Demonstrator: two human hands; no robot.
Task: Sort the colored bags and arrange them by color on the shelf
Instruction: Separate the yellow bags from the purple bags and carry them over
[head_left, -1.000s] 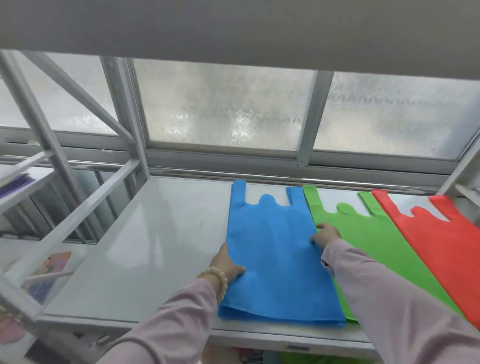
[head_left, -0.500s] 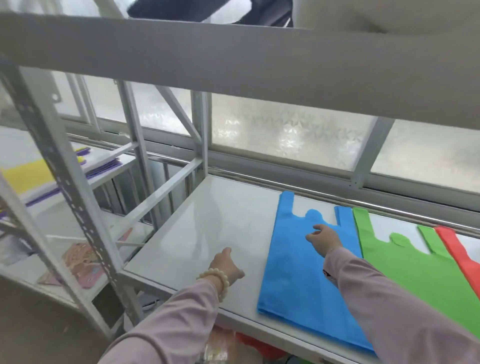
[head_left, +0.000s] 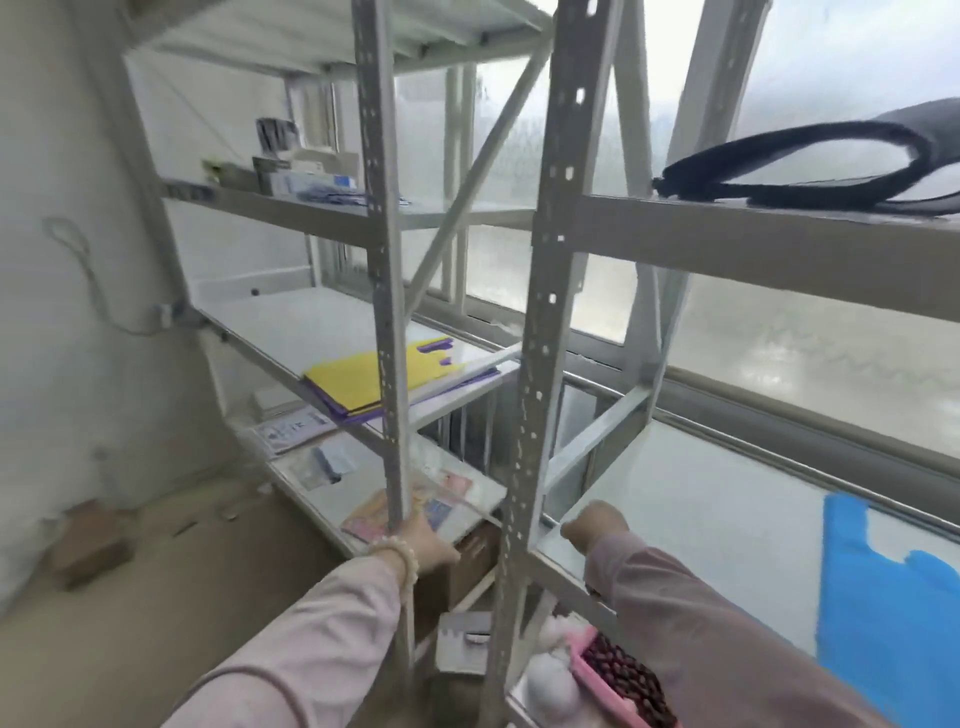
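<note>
A blue bag (head_left: 883, 597) lies flat on the white right-hand shelf (head_left: 701, 519), cut off by the frame's right edge. On the left rack's middle shelf, a yellow bag (head_left: 363, 382) lies on top of purple bags (head_left: 358, 413). My left hand (head_left: 423, 543) hangs empty in front of the left rack's grey upright post, fingers relaxed, a bead bracelet on the wrist. My right hand (head_left: 595, 525) hovers over the front left corner of the right-hand shelf, loosely curled and holding nothing, well left of the blue bag.
Two grey perforated uprights (head_left: 540, 364) stand between the racks. A black bag (head_left: 831, 166) lies on the upper right shelf. Papers and booklets (head_left: 415, 509) cover the lower left shelf. A pink tray (head_left: 618, 675) and white items sit below. Frosted windows run behind.
My view has swung left, so the green and red bags are out of frame. Both hands have left the blue bag and moved left; the left hand is off the shelf.
</note>
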